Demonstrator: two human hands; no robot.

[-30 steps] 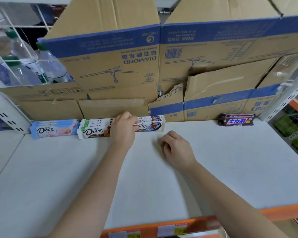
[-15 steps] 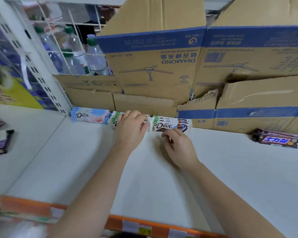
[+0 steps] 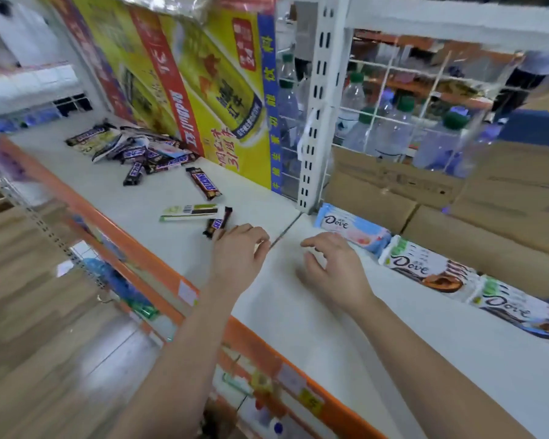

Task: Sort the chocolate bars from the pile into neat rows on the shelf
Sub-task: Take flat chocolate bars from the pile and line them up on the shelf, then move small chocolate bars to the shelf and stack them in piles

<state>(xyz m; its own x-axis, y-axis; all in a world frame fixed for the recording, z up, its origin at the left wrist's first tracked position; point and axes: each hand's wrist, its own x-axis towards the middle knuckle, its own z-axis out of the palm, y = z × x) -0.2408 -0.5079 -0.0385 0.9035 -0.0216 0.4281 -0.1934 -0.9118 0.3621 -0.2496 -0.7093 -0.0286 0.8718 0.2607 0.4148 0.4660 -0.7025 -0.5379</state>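
A pile of dark Snickers-type bars (image 3: pixel 140 153) lies at the far left of the white shelf (image 3: pixel 314 327). Closer lie a single Snickers bar (image 3: pixel 203 182), a green-and-white bar (image 3: pixel 191 212) and a small dark bar (image 3: pixel 217 222). Along the back right runs a row of Dove bars: a pale blue stack (image 3: pixel 351 229), then white-and-brown stacks (image 3: pixel 425 269). My left hand (image 3: pixel 238 255) hovers with loosely curled fingers beside the small dark bar, holding nothing. My right hand (image 3: pixel 333 267) hangs relaxed and empty over the shelf, just in front of the blue Dove stack.
A yellow printed carton (image 3: pixel 210 90) stands behind the pile. A white perforated upright (image 3: pixel 314 122) divides the shelf bays. Water bottles (image 3: pixel 393 128) sit behind a wire grid above brown cardboard boxes (image 3: pixel 457 217). An orange rail (image 3: pixel 267 350) with price tags edges the shelf.
Both hands have left the white-and-brown Dove stacks and moved left. The view has swung left, bringing the pile and loose bars into sight.
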